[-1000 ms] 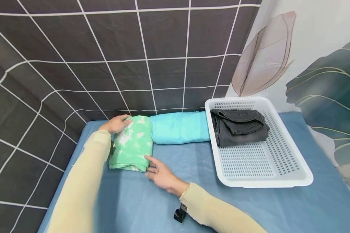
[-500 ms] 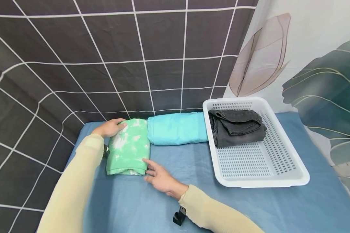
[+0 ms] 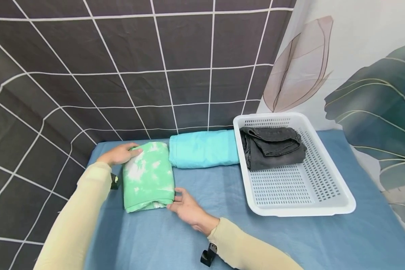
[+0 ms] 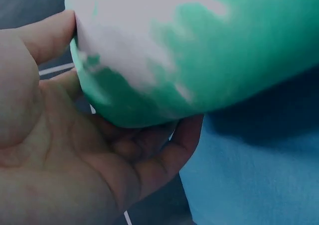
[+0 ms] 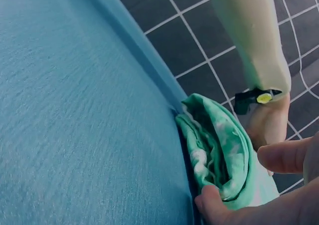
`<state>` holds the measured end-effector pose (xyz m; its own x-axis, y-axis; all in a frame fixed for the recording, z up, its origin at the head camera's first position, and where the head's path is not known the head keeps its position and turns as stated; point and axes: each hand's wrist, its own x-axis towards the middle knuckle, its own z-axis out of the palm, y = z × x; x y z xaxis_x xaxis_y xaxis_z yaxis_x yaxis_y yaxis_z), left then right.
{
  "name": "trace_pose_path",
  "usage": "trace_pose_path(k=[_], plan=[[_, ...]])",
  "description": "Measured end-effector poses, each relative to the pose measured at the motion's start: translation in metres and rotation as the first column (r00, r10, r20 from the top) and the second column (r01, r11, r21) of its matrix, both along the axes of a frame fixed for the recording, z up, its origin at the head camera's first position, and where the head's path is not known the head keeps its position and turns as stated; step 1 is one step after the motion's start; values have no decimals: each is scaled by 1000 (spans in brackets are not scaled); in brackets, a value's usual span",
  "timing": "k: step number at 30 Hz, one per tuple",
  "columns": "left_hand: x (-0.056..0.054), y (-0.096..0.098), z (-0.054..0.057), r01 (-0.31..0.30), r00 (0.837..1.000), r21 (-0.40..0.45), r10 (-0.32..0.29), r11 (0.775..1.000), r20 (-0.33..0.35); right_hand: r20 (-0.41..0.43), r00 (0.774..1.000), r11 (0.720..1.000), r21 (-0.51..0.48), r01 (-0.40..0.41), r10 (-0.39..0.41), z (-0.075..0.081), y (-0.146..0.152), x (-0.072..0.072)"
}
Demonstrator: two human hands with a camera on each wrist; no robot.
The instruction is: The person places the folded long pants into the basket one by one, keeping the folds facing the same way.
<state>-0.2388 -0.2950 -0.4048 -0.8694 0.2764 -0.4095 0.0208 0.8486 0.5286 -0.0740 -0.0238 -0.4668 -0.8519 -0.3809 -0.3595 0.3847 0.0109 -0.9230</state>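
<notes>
A folded green-and-white tie-dye garment (image 3: pixel 148 176) lies at the left of the blue-covered surface. My left hand (image 3: pixel 119 153) grips its far left corner; in the left wrist view the thumb (image 4: pixel 52 35) is at the cloth's edge and the fingers (image 4: pixel 164 160) curl beneath it. At the near right corner is my right hand (image 3: pixel 189 212), its fingertips touching the side. The right wrist view shows the garment's rolled layers (image 5: pixel 214 150), with one fingertip (image 5: pixel 212 200) against them and another digit (image 5: pixel 281 156) held apart.
A folded light-blue cloth (image 3: pixel 204 149) lies along the back, right of the green garment. Farther right, a white perforated basket (image 3: pixel 335 180) holds folded dark denim (image 3: pixel 273 148). A dark grid-patterned sheet (image 3: pixel 189 41) hangs behind and at the left.
The green garment has shifted toward the near side, its far edge now lower than the light-blue cloth's. My left hand moved with it; my right fingertips now meet its near right corner.
</notes>
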Motion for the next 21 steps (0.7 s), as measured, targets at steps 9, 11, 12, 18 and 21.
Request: trace_pose_path(k=[9, 11, 12, 18, 21], plan=[[8, -8, -5, -63, 994, 61, 57, 996, 90, 21, 999, 999, 14, 49, -50, -1, 2, -1], [10, -10, -5, -60, 993, 79, 51, 995, 110, 21, 998, 998, 24, 57, -58, 0, 4, -2], [10, -11, -5, -59, 991, 87, 49, 994, 121, 20, 998, 998, 31, 62, -62, 0, 4, -2], [14, -16, -4, -68, 981, 130, 42, 989, 189, 14, 996, 996, 40, 83, -84, 1, 8, -2], [16, -19, -6, -80, 976, 132, 51, 988, 214, 7, 996, 996, 32, 88, -88, 1, 10, -2]])
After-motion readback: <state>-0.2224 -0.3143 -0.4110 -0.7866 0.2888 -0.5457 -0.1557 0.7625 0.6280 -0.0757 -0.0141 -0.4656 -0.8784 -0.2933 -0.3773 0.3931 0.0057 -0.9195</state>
